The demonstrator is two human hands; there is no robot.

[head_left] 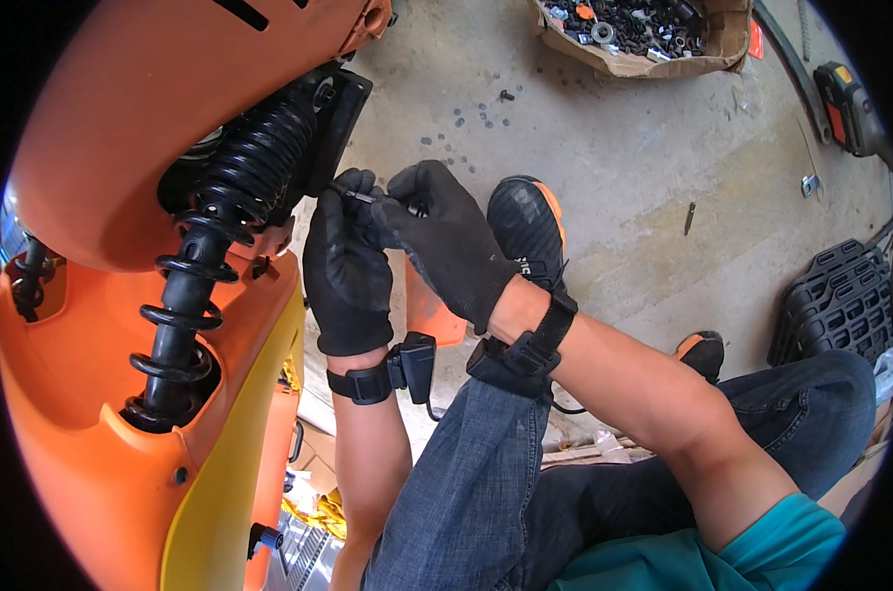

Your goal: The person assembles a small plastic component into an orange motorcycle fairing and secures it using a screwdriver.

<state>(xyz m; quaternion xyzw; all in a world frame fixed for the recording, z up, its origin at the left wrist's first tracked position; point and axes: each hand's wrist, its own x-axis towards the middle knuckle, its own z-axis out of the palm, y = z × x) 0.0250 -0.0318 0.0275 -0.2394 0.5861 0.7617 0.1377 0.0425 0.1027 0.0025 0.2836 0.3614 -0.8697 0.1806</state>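
Observation:
Both my hands wear black gloves and meet beside the lower end of a black bracket (340, 128). A slim silver metal rod (361, 197) with a dark end lies between them; its exact kind is too small to tell. My left hand (348, 271) has its fingers curled round the rod's end near the bracket. From the other side, my right hand (451, 241) pinches the rod between thumb and fingers. Left of the hands stands a black coil-spring shock absorber (185, 310), set between an orange curved cover (111, 128) and a lower orange body panel (92, 473).
A cardboard box (643, 67) of loose bolts and nuts stands at the back. On the concrete floor lie a loose bolt (506, 95) and a thin driver bit (690, 219). A cordless power tool (850, 113) and a black plastic grid (835, 300) are at right. My shoe (525, 222) is close by.

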